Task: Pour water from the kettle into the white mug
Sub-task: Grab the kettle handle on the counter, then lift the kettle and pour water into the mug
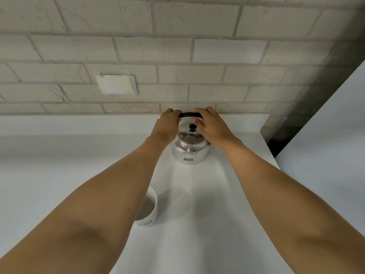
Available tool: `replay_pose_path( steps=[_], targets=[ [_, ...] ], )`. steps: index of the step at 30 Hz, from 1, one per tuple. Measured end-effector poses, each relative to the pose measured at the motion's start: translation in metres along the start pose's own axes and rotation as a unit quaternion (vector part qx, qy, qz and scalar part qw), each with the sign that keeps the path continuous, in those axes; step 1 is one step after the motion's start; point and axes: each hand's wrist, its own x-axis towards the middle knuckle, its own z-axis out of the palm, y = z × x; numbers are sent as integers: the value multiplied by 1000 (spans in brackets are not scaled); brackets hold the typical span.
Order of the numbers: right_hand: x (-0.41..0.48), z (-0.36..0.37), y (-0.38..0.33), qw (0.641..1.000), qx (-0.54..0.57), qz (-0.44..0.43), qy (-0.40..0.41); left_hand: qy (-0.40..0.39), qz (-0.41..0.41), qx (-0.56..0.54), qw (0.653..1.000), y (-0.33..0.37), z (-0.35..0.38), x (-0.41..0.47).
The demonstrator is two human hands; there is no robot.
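A shiny metal kettle (190,150) with a black lid knob and a black handle over the top stands on the white counter near the brick wall. My left hand (166,125) grips the left end of the handle. My right hand (212,125) holds the right end, fingers curled over it. The white mug (149,209) stands nearer to me on the counter, partly hidden behind my left forearm; its inside looks greyish.
The white counter (197,214) runs from me to a pale brick wall with a white wall plate (116,85). The counter ends at the right, where a dark gap (276,143) and a white panel (325,135) stand.
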Motion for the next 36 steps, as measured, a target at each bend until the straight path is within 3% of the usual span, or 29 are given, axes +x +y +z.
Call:
replay_pose_path(
  steps=[6, 11, 17, 20, 25, 36],
  targets=[
    [-17, -7, -3, 999, 45, -13, -4, 2, 40, 5, 999, 4, -10, -26],
    [-47, -23, -25, 996, 75, -8, 37, 17, 62, -16, 998, 14, -33, -62],
    [-93, -43, -53, 992, 76, -26, 95, 140, 128, 8, 982, 41, -45, -146],
    [-115, -52, -64, 990, 77, -28, 112, 93, 173, 39, 980, 46, -31, -190],
    [-146, -66, -78, 990, 85, -23, 108, 38, 127, 65, 989, 42, -9, -229],
    [-194, -82, -108, 995, 58, -39, 72, -49, 104, -57, 992, 41, 4, -259]
  ],
)
